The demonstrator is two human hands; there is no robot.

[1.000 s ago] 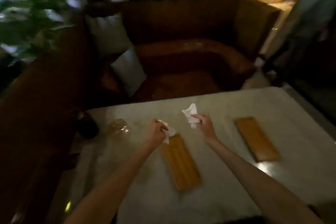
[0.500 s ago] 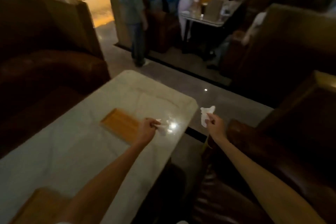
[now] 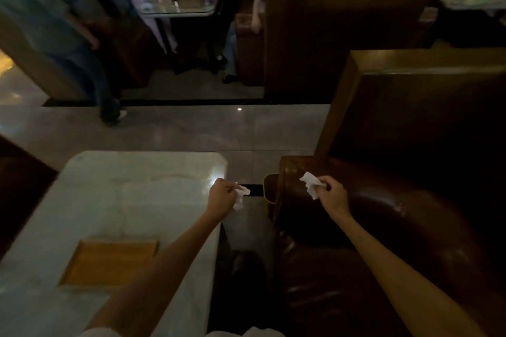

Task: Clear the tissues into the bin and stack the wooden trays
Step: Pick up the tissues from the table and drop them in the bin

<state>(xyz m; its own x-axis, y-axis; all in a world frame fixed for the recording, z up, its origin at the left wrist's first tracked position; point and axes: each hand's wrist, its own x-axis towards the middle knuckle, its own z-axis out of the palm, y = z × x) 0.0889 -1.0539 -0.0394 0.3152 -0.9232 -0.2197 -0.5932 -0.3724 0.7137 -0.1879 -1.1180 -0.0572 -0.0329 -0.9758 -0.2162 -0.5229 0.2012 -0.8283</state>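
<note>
Left hand (image 3: 221, 195) grip clamps a tissue (image 3: 241, 195) past the worktop (image 3: 123, 189) edge; right hand (image 3: 332, 195) grip clamps another tissue (image 3: 310, 185) (bin (image 3: 269, 189) mostly hidden by sofa (image 3: 383, 227)). One tray (image 3: 106, 264) visible.

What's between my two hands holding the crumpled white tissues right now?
In the head view, between the left hand and right hand: a strip of grey floor and the brown leather sofa's arm end, nothing else discernible.

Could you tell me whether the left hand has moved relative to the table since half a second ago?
Yes. The left hand with its tissue has moved out past the table edge.
</note>
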